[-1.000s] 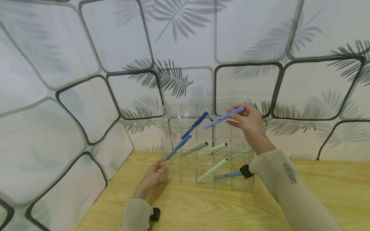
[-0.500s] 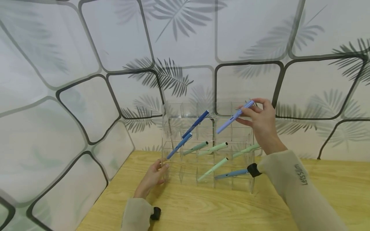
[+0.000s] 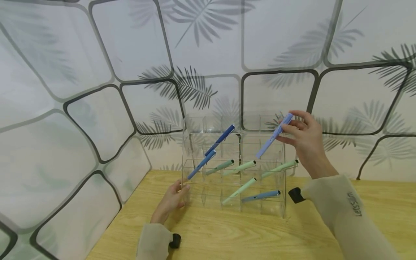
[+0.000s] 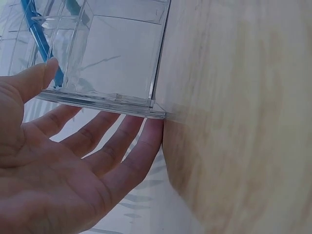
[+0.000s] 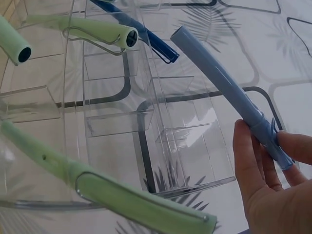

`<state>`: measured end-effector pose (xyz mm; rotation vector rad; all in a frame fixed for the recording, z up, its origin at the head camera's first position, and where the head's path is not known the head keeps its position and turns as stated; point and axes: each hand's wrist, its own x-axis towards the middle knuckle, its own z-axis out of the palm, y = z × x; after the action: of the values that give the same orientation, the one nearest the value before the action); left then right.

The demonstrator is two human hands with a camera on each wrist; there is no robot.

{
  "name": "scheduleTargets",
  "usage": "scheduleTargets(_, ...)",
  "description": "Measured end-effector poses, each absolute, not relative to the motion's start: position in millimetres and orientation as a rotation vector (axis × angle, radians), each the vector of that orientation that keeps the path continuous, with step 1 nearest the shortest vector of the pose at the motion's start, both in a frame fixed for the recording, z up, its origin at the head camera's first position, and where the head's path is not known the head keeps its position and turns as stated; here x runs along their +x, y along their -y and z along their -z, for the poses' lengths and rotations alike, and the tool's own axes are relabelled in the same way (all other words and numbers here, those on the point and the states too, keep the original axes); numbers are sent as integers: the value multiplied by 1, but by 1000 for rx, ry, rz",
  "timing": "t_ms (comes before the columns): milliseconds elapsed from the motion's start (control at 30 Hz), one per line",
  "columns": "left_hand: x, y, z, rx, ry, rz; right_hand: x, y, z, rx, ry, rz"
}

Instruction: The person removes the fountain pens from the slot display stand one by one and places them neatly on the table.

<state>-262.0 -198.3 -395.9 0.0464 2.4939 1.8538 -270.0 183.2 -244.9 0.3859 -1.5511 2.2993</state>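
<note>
Your right hand (image 3: 307, 139) holds the lilac pen (image 3: 271, 141) by its capped end, pinched between thumb and fingers, with the clip beside your thumb. The pen slants down to the left, its lower end in front of the upper right of the clear rack (image 3: 211, 193); you cannot tell from these views whether that tip touches anything.

Your left hand (image 3: 172, 198) grips the rack low on its left side — thumb over the front edge, fingers spread along the outside of the side panel, the little finger near the bottom corner by the desk (image 3: 227, 234).

Seven more pens lean in the rack, capped ends up and to the right. Highest is the navy pen (image 3: 220, 139), with the blue pen (image 3: 202, 164) just below it to the left. Level with the blue one, going right, you have the teal pen (image 3: 220, 167), a pale green pen (image 3: 242, 168) and, at the right end, the mint pen (image 3: 280, 168), its cap sticking out past the rack's side. In the bottom row lie the long green pen (image 3: 238, 191) and, to its right, the slate pen (image 3: 261, 196), tilted only slightly.

Behind the rack hangs a leaf-print backdrop (image 3: 208, 54). Your right sleeve (image 3: 351, 216) carries dark lettering.
</note>
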Motion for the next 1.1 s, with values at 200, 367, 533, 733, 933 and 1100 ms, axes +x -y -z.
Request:
scheduleTargets(200,-262,198,396,52,-2499,-1846,-266,-193,253,418,1494,-2335)
scheduleTargets(367,-262,200,399,67,-2502,-1825,-263,-201,255,405,1465,-2325)
scheduleTargets(533,-261,201,398,64,-2510,-1814,-260,-208,257,433,1396,-2353)
scheduleTargets(733,-262,202,397,65,-2513,-1807,-256,-216,262,477,1304,-2408)
scheduleTargets(933,-261,200,395,59,-2514,-1809,-251,-222,265,459,1252,-2419)
scheduleTargets(1100,-260,199,396,30,-2507,-1830,-245,-227,271,433,1230,-2415)
